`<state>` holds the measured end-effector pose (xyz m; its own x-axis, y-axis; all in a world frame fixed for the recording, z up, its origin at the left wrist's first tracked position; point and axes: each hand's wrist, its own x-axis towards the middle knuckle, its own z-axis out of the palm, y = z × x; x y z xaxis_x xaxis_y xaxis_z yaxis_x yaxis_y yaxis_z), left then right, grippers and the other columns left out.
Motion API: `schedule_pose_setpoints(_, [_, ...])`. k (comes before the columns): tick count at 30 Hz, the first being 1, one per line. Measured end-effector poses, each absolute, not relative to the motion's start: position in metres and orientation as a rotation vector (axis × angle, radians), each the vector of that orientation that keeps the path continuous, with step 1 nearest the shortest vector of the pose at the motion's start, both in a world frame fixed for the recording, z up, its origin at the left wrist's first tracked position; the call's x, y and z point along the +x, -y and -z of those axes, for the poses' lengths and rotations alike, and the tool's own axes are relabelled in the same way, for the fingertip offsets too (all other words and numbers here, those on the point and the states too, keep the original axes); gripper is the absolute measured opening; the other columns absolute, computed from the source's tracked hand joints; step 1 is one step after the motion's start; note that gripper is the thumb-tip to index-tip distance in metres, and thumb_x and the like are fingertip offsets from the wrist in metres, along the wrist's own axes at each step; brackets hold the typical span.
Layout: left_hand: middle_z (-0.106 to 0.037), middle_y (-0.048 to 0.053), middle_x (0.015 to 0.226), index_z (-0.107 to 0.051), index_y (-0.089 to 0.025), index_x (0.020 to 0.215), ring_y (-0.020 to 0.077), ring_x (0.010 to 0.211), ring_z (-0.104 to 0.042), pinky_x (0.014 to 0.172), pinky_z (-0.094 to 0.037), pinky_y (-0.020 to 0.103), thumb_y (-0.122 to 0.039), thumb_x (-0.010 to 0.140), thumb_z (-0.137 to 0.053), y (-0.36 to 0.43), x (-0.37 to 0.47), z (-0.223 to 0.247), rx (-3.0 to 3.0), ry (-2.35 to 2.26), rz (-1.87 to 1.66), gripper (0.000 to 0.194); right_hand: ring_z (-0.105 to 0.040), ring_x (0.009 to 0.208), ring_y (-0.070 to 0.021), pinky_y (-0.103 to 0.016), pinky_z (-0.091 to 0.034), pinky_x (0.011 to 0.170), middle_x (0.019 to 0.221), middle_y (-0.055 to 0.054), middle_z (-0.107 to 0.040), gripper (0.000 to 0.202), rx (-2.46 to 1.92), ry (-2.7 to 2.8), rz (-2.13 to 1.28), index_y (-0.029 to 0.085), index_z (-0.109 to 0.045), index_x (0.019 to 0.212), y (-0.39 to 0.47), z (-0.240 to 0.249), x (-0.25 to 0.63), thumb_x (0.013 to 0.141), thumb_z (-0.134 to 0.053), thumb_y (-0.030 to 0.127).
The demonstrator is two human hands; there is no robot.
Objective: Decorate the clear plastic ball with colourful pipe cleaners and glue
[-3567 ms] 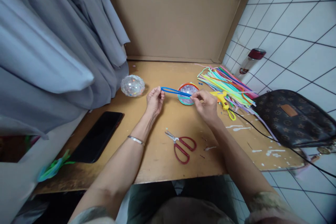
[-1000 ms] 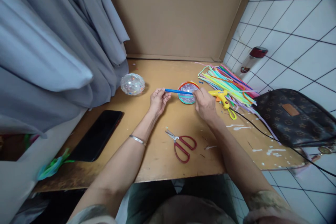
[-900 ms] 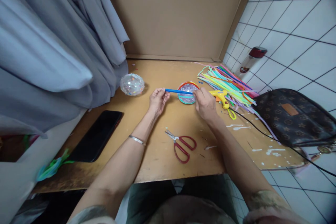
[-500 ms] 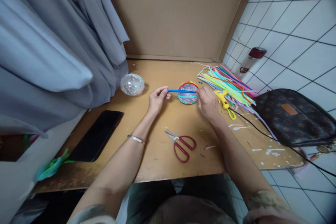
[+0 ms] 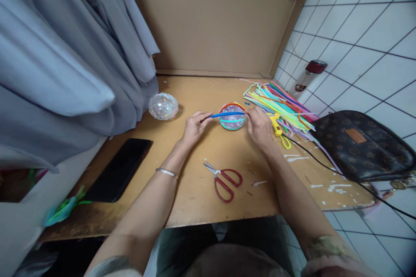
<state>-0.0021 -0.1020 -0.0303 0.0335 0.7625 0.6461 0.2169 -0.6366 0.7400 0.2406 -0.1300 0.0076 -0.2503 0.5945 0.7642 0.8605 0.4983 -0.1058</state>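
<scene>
One blue strip [image 5: 228,114] is running nearly level, left to right along its long axis, between a left hand [image 5: 194,129] pinching one end and a right hand [image 5: 260,126] gripping the other; neither hand is lying nearer to it. From this angle the strip is crossing in front of a clear bowl [image 5: 232,124] banded in red and teal; whether the two are touching is not showing. Against a few seconds earlier, the strip is no longer showing as two spread strands but is forming a narrow, slightly bowed band, and the left hand is holding farther right. Just beyond the right hand, a yellow glue gun [image 5: 277,127] is lying beside coloured pipe cleaners [image 5: 282,106]. Nearer the person, red-handled scissors [image 5: 219,174] are resting on the wooden table [image 5: 195,190], while a clear ball [image 5: 163,106] and a black phone [image 5: 118,170] are sitting left.
</scene>
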Motion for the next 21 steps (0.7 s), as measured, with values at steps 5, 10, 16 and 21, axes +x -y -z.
schedule_pose_setpoints(5, [-0.074, 0.011, 0.086, -0.077, -0.019, 0.093, 0.017, 0.075, -0.067, 0.072, -0.054, 0.029, -0.041, 0.091, -0.06, 0.097, -0.004, 0.039, 2.2, -0.989, -1.654, 0.028, -0.057, 0.077, -0.0214, -0.031, -0.042, 0.069, 0.086, -0.009, -0.065, 0.025, -1.186, 1.931, 0.401, 0.019, -0.066, 0.092, 0.13, -0.007, 0.242, 0.099, -0.042, 0.023])
schedule_pose_setpoints(10, [-0.072, 0.009, 0.079, -0.075, -0.017, 0.092, 0.0141, 0.069, -0.065, 0.066, -0.052, 0.026, -0.04, 0.096, -0.053, 0.089, 0.0, 0.037, 2.283, -1.108, -1.747, 0.033, -0.057, 0.078, -0.0221, -0.032, -0.042, 0.069, 0.086, -0.009, -0.064, 0.024, -1.207, 1.911, 0.356, 0.019, -0.066, 0.09, 0.123, -0.009, 0.243, 0.097, -0.043, 0.023])
schedule_pose_setpoints(16, [-0.07, 0.008, 0.079, -0.075, -0.016, 0.091, 0.016, 0.073, -0.064, 0.072, -0.051, 0.028, -0.032, 0.094, -0.056, 0.08, 0.023, 0.027, 2.098, -1.258, -1.8, 0.025, -0.059, 0.084, -0.0228, -0.035, -0.047, 0.074, 0.088, -0.008, -0.062, 0.022, -1.173, 1.693, 0.276, 0.02, -0.069, 0.088, 0.102, -0.009, 0.241, 0.094, -0.048, 0.023])
schedule_pose_setpoints(21, [-0.072, 0.007, 0.087, -0.075, -0.017, 0.092, 0.0171, 0.082, -0.065, 0.079, -0.052, 0.031, -0.031, 0.094, -0.056, 0.083, 0.042, 0.034, 1.836, -1.327, -1.861, 0.023, -0.06, 0.082, -0.0232, -0.037, -0.049, 0.076, 0.084, -0.007, -0.064, 0.021, -1.169, 1.611, 0.167, 0.021, -0.071, 0.087, 0.097, 0.005, 0.245, 0.092, -0.05, 0.025])
